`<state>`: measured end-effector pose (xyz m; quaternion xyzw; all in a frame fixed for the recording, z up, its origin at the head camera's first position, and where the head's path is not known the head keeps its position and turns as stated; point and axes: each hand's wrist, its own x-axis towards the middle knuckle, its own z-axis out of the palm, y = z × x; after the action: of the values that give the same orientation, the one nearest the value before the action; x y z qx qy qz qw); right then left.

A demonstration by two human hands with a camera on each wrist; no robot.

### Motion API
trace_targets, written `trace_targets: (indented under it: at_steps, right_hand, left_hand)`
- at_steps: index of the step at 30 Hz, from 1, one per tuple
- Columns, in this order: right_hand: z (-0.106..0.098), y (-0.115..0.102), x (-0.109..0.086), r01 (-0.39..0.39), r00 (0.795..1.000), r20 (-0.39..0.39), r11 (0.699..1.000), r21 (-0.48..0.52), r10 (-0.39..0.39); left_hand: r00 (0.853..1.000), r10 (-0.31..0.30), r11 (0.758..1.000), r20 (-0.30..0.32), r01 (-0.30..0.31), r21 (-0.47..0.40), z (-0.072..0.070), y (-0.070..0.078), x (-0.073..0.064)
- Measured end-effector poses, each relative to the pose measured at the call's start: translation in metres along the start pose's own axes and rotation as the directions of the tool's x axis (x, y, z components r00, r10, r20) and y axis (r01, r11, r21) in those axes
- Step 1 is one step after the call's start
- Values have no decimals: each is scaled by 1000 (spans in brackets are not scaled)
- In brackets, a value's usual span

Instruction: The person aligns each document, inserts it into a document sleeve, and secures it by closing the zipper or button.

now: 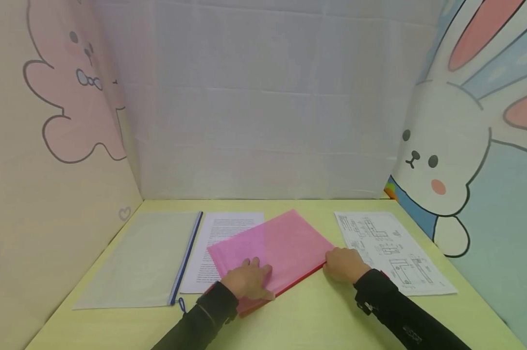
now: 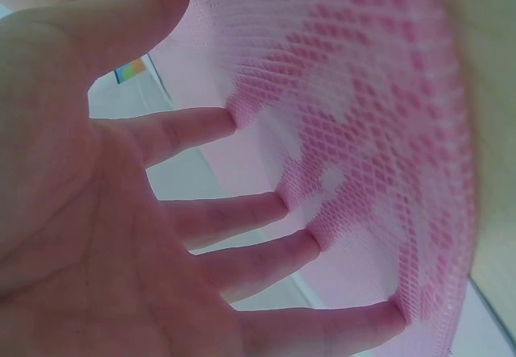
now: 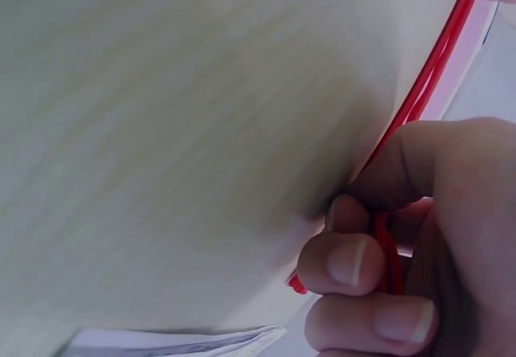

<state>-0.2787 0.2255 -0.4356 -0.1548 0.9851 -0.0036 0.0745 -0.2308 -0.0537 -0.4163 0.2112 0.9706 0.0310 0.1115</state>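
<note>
A pink translucent mesh zipper pouch (image 1: 285, 243) lies at a slant in the middle of the table, its red zipper edge (image 1: 300, 279) toward me. My left hand (image 1: 247, 280) rests on its lower left part. In the left wrist view the spread, fairly straight fingers (image 2: 258, 212) press into the pink mesh (image 2: 355, 147). At the pouch's right corner, my right hand (image 1: 345, 265) pinches the zipper end. The right wrist view shows curled fingers (image 3: 347, 264) around the red zipper edging (image 3: 439, 59), with a red cord (image 3: 391, 256) among them.
Left of the pouch lies a clear white zipper pouch (image 1: 136, 262) with a blue zipper. A printed text sheet (image 1: 206, 243) is partly under the pink pouch. Technical drawings on paper (image 1: 394, 255) lie at the right. Cloth walls (image 1: 267, 107) enclose the table's back and sides.
</note>
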Motion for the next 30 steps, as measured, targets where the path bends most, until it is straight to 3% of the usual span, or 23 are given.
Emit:
trace_targets:
  at_steps: [7, 30]
  right_hand:
    - [-1, -2, 0, -17, 1000, 12, 1000, 1, 17]
    - [2, 12, -2, 4, 998, -67, 1000, -23, -6]
  left_hand:
    - [1000, 1, 1000, 0, -1, 3, -1, 1, -1]
    - [1000, -7, 1000, 7, 7, -13, 2, 1, 0]
